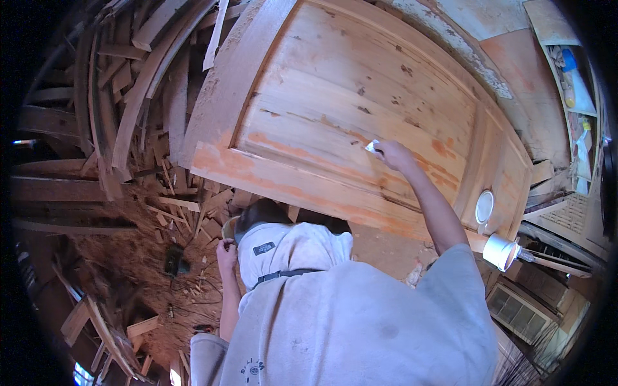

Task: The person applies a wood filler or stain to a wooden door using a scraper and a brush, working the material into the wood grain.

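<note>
A large wooden panelled door (pixel 309 96) lies across the view, with orange filler smears (pixel 444 148) and dark knots and holes on it. Over its middle, my right hand (pixel 394 156) pinches a small white flat piece (pixel 371 147) against or just above the boards. I cannot tell if it is a scraper or folded material. My left hand (pixel 226 252) hangs low beside my trousers with its fingers curled. Next to it is a yellowish curved edge (pixel 229 228), and what the fingers hold is unclear. To the right stands a white tub (pixel 499 252) with a round white lid (pixel 485 207) near it.
Stacked and loose wooden offcuts (pixel 138 83) crowd the left. Sawdust and scraps cover the floor (pixel 122 270), where a dark object (pixel 174 260) lies. At the right, a shelf (pixel 579 109) holds bottles and bags. A pale vented panel (pixel 521 312) stands below the tub.
</note>
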A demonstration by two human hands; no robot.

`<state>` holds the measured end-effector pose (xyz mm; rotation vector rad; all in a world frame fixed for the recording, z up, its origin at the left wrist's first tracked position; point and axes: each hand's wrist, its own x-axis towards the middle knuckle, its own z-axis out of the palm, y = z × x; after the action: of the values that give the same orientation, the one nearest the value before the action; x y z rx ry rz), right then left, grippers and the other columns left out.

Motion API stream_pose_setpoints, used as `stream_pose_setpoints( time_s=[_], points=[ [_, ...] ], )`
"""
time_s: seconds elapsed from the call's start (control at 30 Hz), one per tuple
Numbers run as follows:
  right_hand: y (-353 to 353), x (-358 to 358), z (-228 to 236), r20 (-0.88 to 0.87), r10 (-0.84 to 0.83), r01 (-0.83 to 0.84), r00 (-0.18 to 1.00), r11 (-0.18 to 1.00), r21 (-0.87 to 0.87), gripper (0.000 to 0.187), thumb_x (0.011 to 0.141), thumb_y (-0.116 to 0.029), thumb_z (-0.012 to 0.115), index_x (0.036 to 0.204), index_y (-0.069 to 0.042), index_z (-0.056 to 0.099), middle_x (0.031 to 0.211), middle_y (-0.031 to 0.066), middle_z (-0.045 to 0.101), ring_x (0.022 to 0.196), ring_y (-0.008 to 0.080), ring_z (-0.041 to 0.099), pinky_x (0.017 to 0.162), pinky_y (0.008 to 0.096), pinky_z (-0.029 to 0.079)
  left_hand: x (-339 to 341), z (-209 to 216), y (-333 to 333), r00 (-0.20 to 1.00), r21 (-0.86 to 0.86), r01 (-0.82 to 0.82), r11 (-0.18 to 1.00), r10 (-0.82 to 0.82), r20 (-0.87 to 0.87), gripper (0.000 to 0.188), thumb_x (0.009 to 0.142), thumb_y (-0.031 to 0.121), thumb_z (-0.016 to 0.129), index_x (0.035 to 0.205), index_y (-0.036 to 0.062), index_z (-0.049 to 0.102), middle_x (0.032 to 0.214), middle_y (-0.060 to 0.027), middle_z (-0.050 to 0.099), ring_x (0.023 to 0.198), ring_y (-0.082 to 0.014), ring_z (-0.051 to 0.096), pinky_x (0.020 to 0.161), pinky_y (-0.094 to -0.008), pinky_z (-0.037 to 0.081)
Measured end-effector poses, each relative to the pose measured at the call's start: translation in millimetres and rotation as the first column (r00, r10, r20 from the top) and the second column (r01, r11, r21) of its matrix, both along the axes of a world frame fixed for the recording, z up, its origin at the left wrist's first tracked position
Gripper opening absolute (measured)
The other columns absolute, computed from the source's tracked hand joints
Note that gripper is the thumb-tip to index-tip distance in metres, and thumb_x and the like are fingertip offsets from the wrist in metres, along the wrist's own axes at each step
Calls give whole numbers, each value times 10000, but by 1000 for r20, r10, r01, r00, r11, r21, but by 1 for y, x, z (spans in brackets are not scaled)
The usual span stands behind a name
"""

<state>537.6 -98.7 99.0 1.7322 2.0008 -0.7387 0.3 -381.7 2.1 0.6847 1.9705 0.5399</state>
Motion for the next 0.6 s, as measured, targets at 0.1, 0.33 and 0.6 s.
stream_pose_setpoints(
  time_s=[0.1, 0.33, 0.6],
  points=[
    [-18, 41, 0, -24, 3, -4, 1000, 999, -40, 215, 891, -272, 505, 1006, -148, 637, 925, 156, 660, 861, 326, 640, 734, 432, 509, 3, -3, -1, 999, -2, -51, 999, 51, 12, 171, 784, 19, 536, 948, -1, 580, 787, -73, 588, 663, -132, 562, 611, -261, 485],
    [-53, 66, 35, -16, -299, 286, 954, 927, -244, 355, 911, -228, 540, 1265, -194, 549, 809, 106, 648, 543, 197, 570, 523, 337, 471, 8, -4, 0, 1000, 94, 9, 996, -10, 10, 154, 800, 39, 545, 938, -10, 594, 812, -80, 623, 719, -135, 591, 673, -266, 488],
    [-100, -40, -14, -697, -477, 743, 535, 658, 120, 409, 932, -192, 517, 1332, -112, 480, 1131, 157, 626, 977, 285, 620, 857, 355, 478, 26, 8, 0, 966, 7, 254, 967, -253, -55, 151, 821, 38, 515, 948, -10, 582, 773, -86, 612, 695, -142, 584, 659, -270, 483]
  ],
)
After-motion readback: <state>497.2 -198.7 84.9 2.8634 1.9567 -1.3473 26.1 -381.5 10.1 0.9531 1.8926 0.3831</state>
